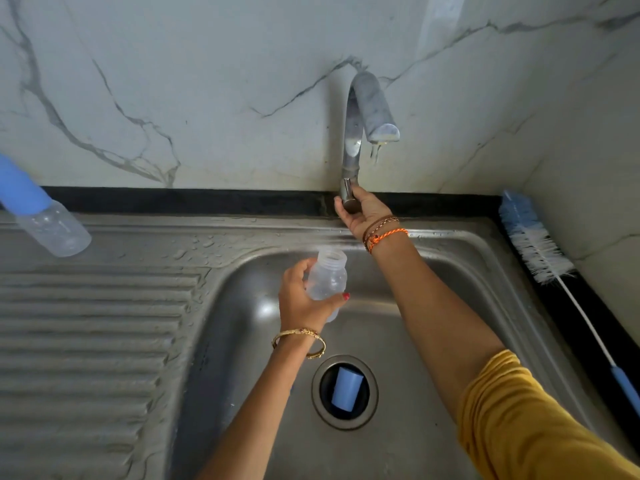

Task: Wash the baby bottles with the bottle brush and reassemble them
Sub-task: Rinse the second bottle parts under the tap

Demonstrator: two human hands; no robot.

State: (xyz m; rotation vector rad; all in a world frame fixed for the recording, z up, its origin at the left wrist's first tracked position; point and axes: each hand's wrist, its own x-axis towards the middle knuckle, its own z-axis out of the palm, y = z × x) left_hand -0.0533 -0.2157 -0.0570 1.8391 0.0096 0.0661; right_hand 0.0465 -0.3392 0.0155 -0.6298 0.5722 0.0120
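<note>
My left hand (302,299) grips a clear open baby bottle (328,276) over the sink basin (433,285), its threaded mouth pointing up and away. My right hand (360,211) grips the tap handle (347,195) at the base of the faucet (367,109); a few drops hang from the spout. A blue cap (346,393) lies in the drain opening. A second bottle (52,226) with a blue cover (19,188) lies on the draining board at the far left. The bottle brush (533,240), blue and white bristles with a blue handle end, lies along the black counter at the right.
The ribbed steel draining board (90,341) fills the left side, with water drops near the sink rim. A marble wall stands behind the sink and at the right. A black counter strip (207,200) runs along the back.
</note>
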